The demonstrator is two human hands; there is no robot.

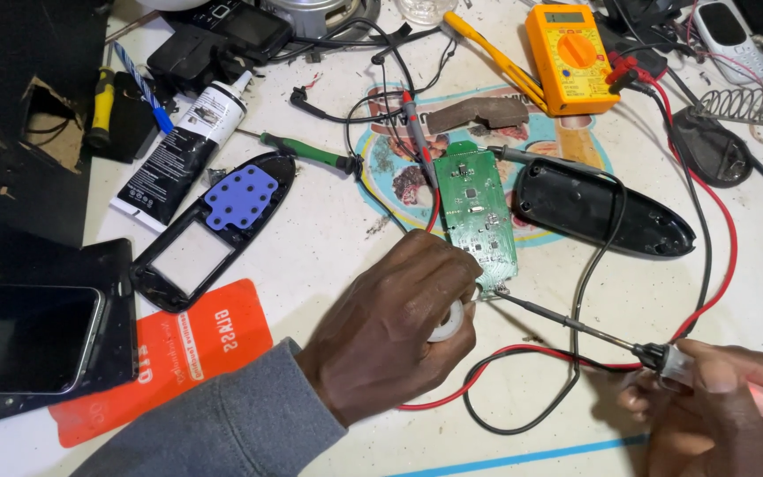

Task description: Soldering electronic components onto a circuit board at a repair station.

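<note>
As it lies lengthwise away, green circuit board [477, 215], probe tip [523, 303] touching near end

Your left hand [390, 327] curls palm-down, knuckles up, fingers tucked under, grey sleeve at the wrist. Your right hand [717, 415] pinches closed at the lower right corner.

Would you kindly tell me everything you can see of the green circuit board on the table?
The green circuit board is a long, narrow, bare board lying flat on the white table, beside a black shell half. Small components and pale round contact pads dot it. The left hand touches its near end, where the thin probe held by the right hand meets it.
</note>
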